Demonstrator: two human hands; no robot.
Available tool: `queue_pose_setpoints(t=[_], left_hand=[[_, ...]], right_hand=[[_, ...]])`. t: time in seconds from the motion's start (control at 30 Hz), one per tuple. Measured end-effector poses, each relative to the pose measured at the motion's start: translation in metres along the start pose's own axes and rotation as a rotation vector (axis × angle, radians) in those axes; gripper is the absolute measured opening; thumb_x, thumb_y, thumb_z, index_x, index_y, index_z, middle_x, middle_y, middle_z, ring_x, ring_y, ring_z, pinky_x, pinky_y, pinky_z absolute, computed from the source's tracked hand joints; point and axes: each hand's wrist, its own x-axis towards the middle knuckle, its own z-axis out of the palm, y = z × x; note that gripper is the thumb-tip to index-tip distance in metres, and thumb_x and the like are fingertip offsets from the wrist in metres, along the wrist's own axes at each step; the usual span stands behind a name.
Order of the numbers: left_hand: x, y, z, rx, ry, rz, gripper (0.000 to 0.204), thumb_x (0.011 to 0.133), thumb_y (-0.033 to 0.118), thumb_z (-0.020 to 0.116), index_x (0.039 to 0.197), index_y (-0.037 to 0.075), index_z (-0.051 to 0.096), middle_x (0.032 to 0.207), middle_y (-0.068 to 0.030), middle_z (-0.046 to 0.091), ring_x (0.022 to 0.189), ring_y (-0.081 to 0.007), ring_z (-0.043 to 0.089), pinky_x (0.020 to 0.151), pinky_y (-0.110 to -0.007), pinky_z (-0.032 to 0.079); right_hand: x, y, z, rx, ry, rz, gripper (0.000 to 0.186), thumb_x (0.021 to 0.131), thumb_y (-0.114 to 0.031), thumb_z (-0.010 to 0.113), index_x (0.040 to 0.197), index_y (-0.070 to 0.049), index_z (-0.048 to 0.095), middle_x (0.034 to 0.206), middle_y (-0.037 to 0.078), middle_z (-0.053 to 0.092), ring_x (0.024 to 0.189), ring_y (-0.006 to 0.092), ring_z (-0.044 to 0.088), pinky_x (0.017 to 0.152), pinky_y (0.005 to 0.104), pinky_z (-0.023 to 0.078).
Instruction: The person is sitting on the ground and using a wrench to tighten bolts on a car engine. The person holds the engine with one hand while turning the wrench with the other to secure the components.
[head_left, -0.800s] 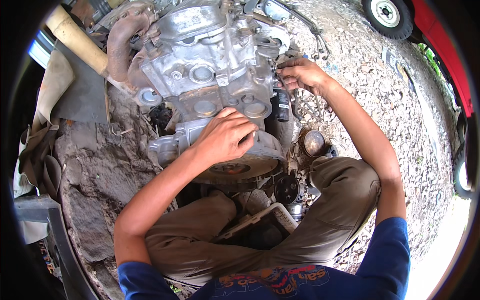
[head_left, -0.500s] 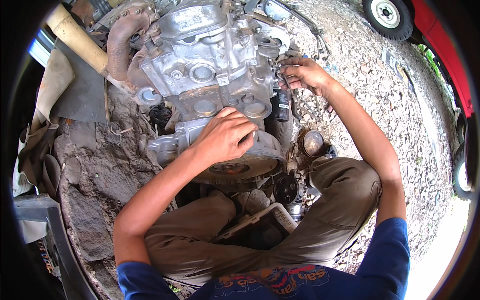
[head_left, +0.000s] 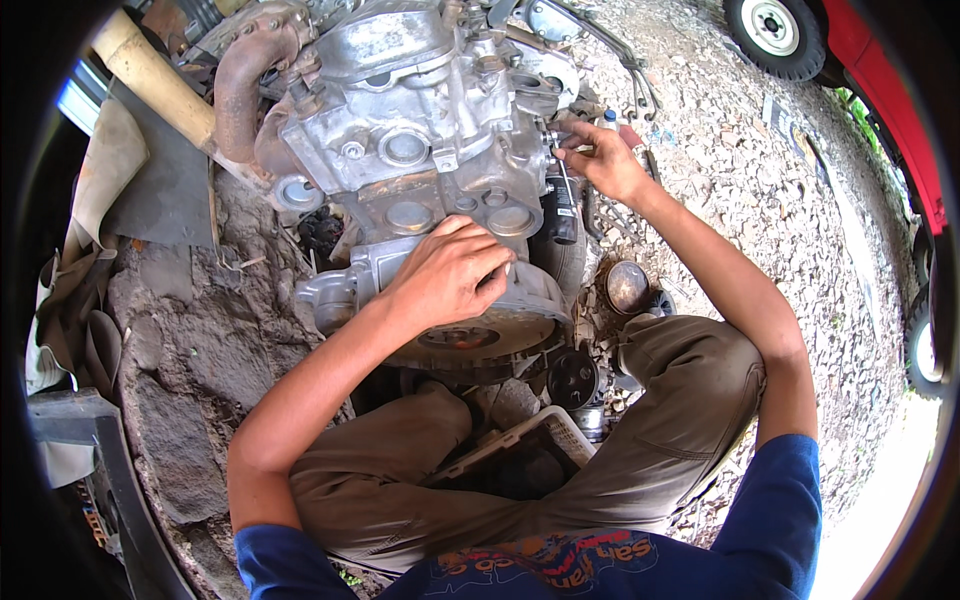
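A grey metal engine point(head_left: 385, 110) stands before me, its round flywheel point(head_left: 465, 345) at the near end. My left hand point(head_left: 450, 270) rests on the engine just above the flywheel, fingers curled; whatever lies inside them, if anything, is hidden. At the engine's right side my right hand point(head_left: 605, 165) is closed, thumb and fingers together, around one end of a thin metal wrench point(head_left: 563, 172). The wrench's far end meets small fittings point(head_left: 549, 140) on the engine, partly covered by my fingers. Directly below hangs a black cylindrical oil filter point(head_left: 563, 215).
A rusty curved pipe point(head_left: 237, 95) and a bamboo pole point(head_left: 150, 85) are at the left. Round metal parts point(head_left: 627, 287) lie by my right knee, and a plastic basket point(head_left: 570, 432) sits between my legs. Gravel point(head_left: 740, 200) stretches right towards a red vehicle point(head_left: 880, 90).
My right hand has turned and shifted slightly down and right, swinging the wrench a little. A blue-capped bottle behind it now shows. My left hand has stayed put.
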Motion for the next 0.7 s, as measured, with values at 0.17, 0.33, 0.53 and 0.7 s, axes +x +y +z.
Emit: queue_pose_setpoints(t=[0.17,0.33,0.53,0.7], left_hand=[[0.001,0.000,0.000,0.014,-0.015,-0.004,0.010,0.082,0.007,0.068,0.092,0.003,0.070,0.088,-0.0075,0.070,0.087,-0.0249,0.066,0.093,-0.039,0.046],[0.000,0.000,0.000,0.012,-0.014,-0.010,0.010,0.082,0.007,0.068,0.092,0.004,0.070,0.089,-0.0073,0.070,0.088,-0.0247,0.066,0.093,-0.039,0.046],[0.001,0.000,0.000,0.003,-0.018,-0.011,0.012,0.081,0.007,0.067,0.092,0.003,0.070,0.089,-0.0076,0.070,0.088,-0.0252,0.066,0.092,-0.039,0.046],[0.000,0.000,-0.001,-0.005,-0.015,-0.011,0.012,0.081,0.006,0.067,0.092,0.003,0.069,0.089,-0.0078,0.070,0.088,-0.0254,0.066,0.092,-0.039,0.046]], right_hand=[[-0.005,0.000,0.004,0.070,-0.005,0.018,0.047,0.095,-0.011,0.069,0.140,-0.004,0.055,0.110,0.010,0.069,0.088,0.0101,0.066,0.076,0.0248,0.056],[0.003,-0.012,-0.001,0.087,-0.068,0.129,0.041,0.094,-0.008,0.068,0.132,0.001,0.060,0.105,0.012,0.072,0.084,0.0153,0.070,0.075,0.0291,0.058],[0.012,-0.042,-0.030,0.514,-0.179,0.469,0.027,0.094,-0.008,0.064,0.116,0.007,0.061,0.100,0.011,0.071,0.090,0.0185,0.072,0.076,0.0284,0.061],[0.008,-0.043,-0.024,0.559,-0.202,0.487,0.033,0.094,-0.008,0.065,0.121,0.009,0.057,0.104,0.018,0.070,0.092,0.0283,0.074,0.075,0.0302,0.062]])
